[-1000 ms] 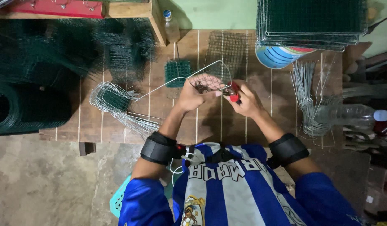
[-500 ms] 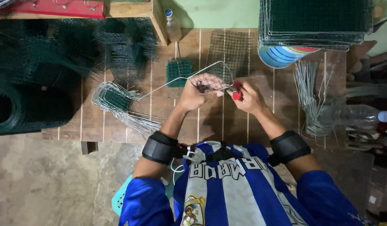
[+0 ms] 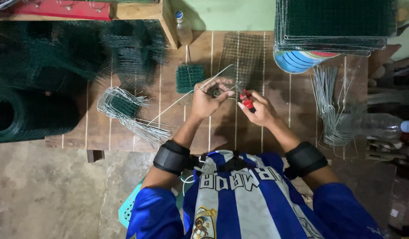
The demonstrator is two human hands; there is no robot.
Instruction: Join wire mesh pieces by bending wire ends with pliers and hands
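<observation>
Nearest the camera, over the wooden bench [image 3: 124, 132], both hands have edged slightly apart since a second ago, though they keep working at the same spot. The left hand [image 3: 207, 99] pinches a bent length of wire [image 3: 186, 95], fingers curled narrowly round it; the right hand [image 3: 259, 108] grips red-handled pliers [image 3: 245, 98], whose tip meets the wire, so the bending looks mid-way. Left lies a bundle of wire pieces [image 3: 120, 106]; beyond the hands rests a small mesh panel [image 3: 244, 55], and farthest right a stack of green mesh panels [image 3: 337, 22].
</observation>
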